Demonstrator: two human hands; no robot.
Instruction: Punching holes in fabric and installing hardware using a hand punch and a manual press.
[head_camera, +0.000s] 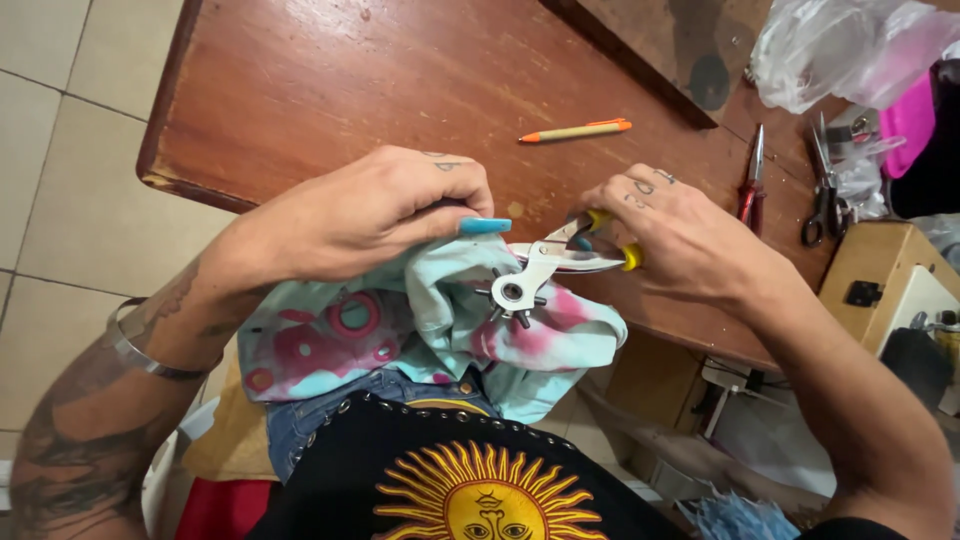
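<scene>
My left hand (375, 215) pinches a bunched piece of light blue fabric with pink patches and ring prints (420, 325) at the near edge of the wooden table. My right hand (680, 230) grips the yellow-tipped handles of a metal revolving punch plier (535, 270). The plier's jaws and star-shaped punch wheel rest on the fabric just right of my left fingertips. The fabric drapes down over my lap.
A reddish-brown wooden table (330, 80) carries an orange-and-cream pen (575, 130), red-handled pliers (752, 190) and black-handled scissors (825, 195). Clear plastic bags (850, 50) lie at the far right. A beige sewing machine (890, 280) sits at the right. Tiled floor (60, 180) lies to the left.
</scene>
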